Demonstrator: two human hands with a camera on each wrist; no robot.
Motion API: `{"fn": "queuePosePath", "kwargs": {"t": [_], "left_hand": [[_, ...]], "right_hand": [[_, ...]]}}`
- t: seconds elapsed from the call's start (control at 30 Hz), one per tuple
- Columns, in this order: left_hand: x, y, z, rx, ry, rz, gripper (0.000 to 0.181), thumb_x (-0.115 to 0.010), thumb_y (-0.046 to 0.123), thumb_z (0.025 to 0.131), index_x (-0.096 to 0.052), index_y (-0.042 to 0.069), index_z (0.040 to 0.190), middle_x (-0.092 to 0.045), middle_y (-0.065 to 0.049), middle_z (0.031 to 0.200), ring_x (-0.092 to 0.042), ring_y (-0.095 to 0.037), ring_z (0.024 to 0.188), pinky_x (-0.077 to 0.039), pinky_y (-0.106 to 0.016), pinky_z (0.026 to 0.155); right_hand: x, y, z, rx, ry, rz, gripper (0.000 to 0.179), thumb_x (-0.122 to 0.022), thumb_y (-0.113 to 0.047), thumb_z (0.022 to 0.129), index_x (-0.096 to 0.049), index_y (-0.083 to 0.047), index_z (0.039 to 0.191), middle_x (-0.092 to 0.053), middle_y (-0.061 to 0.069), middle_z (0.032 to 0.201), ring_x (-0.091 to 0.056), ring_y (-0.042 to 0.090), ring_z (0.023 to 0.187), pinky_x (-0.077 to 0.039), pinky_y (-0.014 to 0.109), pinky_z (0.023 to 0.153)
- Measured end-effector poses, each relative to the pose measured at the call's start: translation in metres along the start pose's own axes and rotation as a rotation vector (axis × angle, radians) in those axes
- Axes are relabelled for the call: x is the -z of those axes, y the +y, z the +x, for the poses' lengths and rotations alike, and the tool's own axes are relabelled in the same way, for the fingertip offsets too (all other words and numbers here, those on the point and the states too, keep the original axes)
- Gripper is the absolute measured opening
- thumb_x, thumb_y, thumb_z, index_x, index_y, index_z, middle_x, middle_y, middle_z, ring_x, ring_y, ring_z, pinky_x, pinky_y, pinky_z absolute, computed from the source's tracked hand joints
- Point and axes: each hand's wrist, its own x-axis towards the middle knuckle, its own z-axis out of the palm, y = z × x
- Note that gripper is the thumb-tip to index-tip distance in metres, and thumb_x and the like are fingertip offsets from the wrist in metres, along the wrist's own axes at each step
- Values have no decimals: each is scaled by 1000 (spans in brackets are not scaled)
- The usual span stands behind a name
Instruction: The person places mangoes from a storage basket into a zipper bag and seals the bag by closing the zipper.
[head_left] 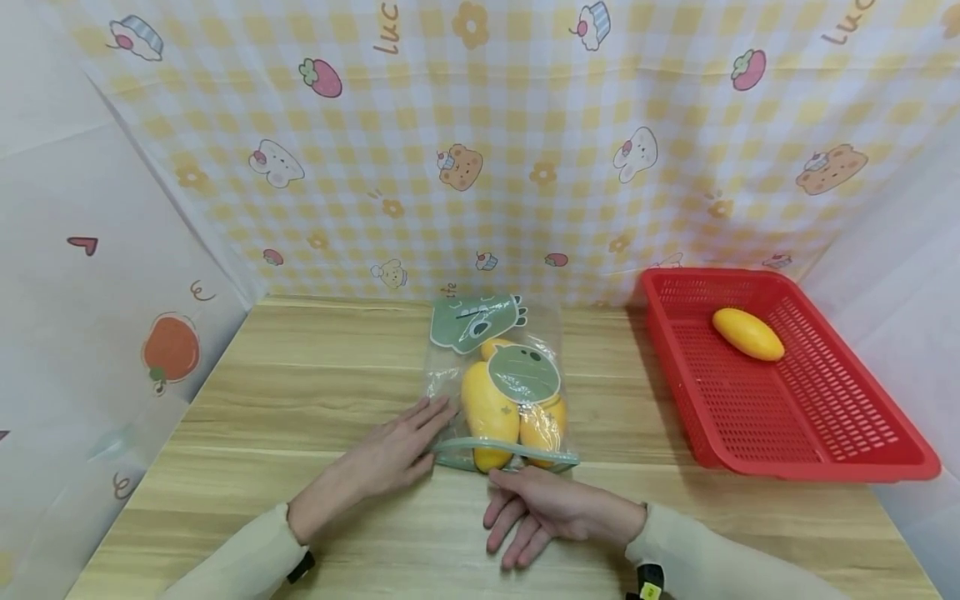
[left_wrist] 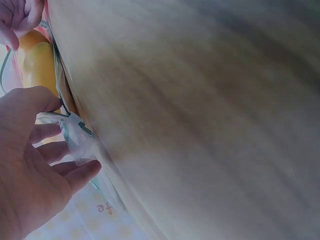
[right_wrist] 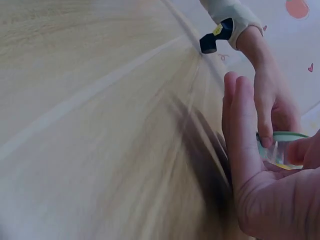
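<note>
A clear zip bag (head_left: 442, 379) with green cartoon animal prints lies flat in the middle of the table, its green-edged mouth toward the person. Inside it are yellow mangoes (head_left: 487, 400), partly hidden by the prints. At the bag's left edge near the mouth rests my left hand (head_left: 393, 450), its fingers fairly straight; in the left wrist view thumb and fingers stand apart around the bag's corner (left_wrist: 80, 140). My right hand (head_left: 547, 508) is at the front of the mouth, thumb at its rim and the other fingers extended, holding nothing.
On the right side of the table stands a red plastic basket (head_left: 682, 400) with one mango (head_left: 748, 333) in it. A yellow checked curtain (head_left: 517, 225) hangs behind the wooden table (head_left: 322, 367). White printed sheeting (head_left: 112, 275) closes off the left side.
</note>
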Motion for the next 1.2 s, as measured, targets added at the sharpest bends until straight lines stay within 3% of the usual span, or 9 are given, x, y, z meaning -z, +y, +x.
{"fn": "queuePosePath", "kwargs": {"t": [0.33, 0.6, 0.93, 1.2], "left_hand": [[0, 1, 0, -12, -9, 4, 67, -66, 13, 95, -38, 0, 155, -35, -24, 158, -37, -46, 140, -40, -57, 107], [0, 1, 1, -20, -11, 11, 66, -65, 13, 96, -38, -1, 155, -35, -24, 157, -38, -45, 140, -39, -56, 108], [-1, 1, 2, -23, -21, 8, 66, -64, 11, 95, -38, 0, 155, -35, -24, 157, -38, -45, 140, -40, -56, 107], [-2, 0, 4, -43, -15, 26, 67, -64, 11, 94, -38, -1, 155, -36, -24, 157, -40, -44, 138, -40, -54, 108]], "right_hand": [[14, -4, -29, -35, -48, -127, 67, -37, -53, 107, -64, 8, 113, -71, 28, 103, -75, 27, 75, -61, 36, 59], [22, -11, -49, -49, -25, -205, 65, -38, -53, 107, -63, 8, 113, -71, 28, 102, -74, 34, 76, -61, 39, 58], [29, -24, -77, -109, 58, -346, 59, -42, -51, 107, -65, 2, 116, -73, 22, 98, -73, 38, 74, -60, 37, 53], [36, -34, -104, -97, 200, -484, 46, -48, -44, 106, -66, -3, 117, -72, 14, 97, -72, 38, 76, -62, 44, 57]]}}
